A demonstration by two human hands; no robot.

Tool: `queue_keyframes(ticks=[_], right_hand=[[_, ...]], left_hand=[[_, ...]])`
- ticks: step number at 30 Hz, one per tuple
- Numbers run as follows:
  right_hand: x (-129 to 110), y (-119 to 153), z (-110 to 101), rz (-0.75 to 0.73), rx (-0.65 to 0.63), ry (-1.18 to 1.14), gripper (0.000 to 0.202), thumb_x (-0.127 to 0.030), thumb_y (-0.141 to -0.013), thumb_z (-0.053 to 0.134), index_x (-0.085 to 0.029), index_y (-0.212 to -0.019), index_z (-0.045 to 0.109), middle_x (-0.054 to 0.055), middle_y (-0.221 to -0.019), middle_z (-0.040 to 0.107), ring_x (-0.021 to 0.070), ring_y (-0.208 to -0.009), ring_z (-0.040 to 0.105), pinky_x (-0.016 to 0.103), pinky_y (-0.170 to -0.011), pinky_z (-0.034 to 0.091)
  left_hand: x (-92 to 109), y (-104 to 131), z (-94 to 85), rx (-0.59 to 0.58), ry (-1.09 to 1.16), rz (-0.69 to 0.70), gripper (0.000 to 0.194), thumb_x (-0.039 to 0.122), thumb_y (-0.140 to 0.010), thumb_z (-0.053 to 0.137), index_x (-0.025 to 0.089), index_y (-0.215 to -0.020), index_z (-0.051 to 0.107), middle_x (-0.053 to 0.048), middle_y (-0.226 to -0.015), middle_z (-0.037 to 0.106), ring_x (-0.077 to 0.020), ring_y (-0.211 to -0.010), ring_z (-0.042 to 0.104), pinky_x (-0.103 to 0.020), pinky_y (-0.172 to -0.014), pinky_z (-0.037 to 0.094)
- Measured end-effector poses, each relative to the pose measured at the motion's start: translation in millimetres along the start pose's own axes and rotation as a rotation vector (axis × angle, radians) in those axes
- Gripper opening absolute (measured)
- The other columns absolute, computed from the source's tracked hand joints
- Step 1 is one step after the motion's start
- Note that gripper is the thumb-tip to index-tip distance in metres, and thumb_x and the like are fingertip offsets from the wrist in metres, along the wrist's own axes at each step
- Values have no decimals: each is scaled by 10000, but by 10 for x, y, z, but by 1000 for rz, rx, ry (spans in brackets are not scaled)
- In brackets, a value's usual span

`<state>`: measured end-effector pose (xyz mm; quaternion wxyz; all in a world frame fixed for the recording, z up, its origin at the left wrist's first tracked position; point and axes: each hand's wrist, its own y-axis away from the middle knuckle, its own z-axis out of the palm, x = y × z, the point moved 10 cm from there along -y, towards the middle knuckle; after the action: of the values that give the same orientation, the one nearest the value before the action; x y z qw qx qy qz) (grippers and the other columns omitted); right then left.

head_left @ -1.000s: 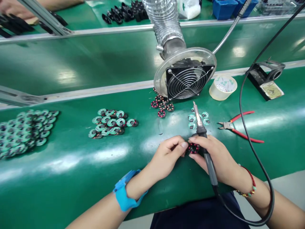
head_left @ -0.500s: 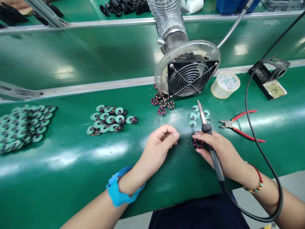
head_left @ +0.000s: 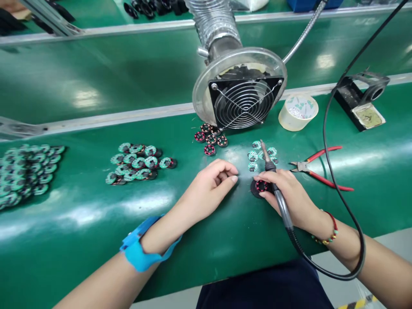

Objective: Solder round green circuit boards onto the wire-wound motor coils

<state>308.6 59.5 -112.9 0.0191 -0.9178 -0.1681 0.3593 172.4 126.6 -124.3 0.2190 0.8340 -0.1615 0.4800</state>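
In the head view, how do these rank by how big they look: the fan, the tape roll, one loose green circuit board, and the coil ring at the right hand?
1. Fan
2. Tape roll
Unranked: coil ring at the right hand and loose green circuit board look too alike.

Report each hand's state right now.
Left hand: fingers curled; cannot tell if it holds anything.
Right hand: closed on a soldering iron and a red-and-black ring.

Worktop (head_left: 199,240): smooth, glossy green. Fan guard (head_left: 246,105): shiny metal wire. Tape roll (head_left: 298,113): smooth, pale plastic; pliers (head_left: 322,168): metal jaws, smooth red grips.
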Motion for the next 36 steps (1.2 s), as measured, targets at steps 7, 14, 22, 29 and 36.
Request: queue_keyframes(ticks=[7, 14, 22, 29, 36], right_hand=[[47, 74, -245, 15, 171, -89, 413, -155, -884, 553, -243, -1275, 450, 94, -1190, 664, 255, -1093, 621, 462, -932, 507], [123, 61, -356, 44, 252, -112, 383, -135, -887, 536, -256, -1245, 471, 59, -1118, 715, 220, -1045, 664, 413, -929, 520], [93, 84, -335, -7, 264, -114, 378, -124, -899, 530, -253, -1250, 472, 50, -1064, 728, 213, -1018, 677, 410, -911, 537], [-196, 1, -419, -10, 314, -29, 448, -203, -895, 588, -267, -1309, 428, 77, -1163, 669, 242, -989, 658, 416, -827, 554], [-388, -119, -412, -60, 270, 100, 419, -184, -925, 536, -305, -1313, 435, 55, -1050, 653, 239, -926, 630, 417, -793, 532]], left_hand=[[284, -331, 315, -91, -480, 225, 224, 163, -893, 537, 172, -1105, 609, -70, -1022, 590, -213, -932, 577, -365, -847, 480], [322, -325, 398, -100, -591, 293, 141, 152, -904, 510, 171, -1020, 589, -70, -993, 569, -221, -912, 562, -374, -828, 485], [242, -367, 310, -40, -407, 182, 85, 114, -817, 569, 174, -872, 543, -21, -867, 543, -161, -735, 514, -310, -699, 427], [178, -202, 318, -88, 443, -172, 157, 235, -701, 650, 176, -698, 504, 60, -599, 475, -80, -532, 415, -217, -526, 329], [374, -28, 335, -119, 454, -74, 122, 283, -820, 580, 185, -792, 513, 1, -755, 562, -145, -712, 541, -295, -684, 443]])
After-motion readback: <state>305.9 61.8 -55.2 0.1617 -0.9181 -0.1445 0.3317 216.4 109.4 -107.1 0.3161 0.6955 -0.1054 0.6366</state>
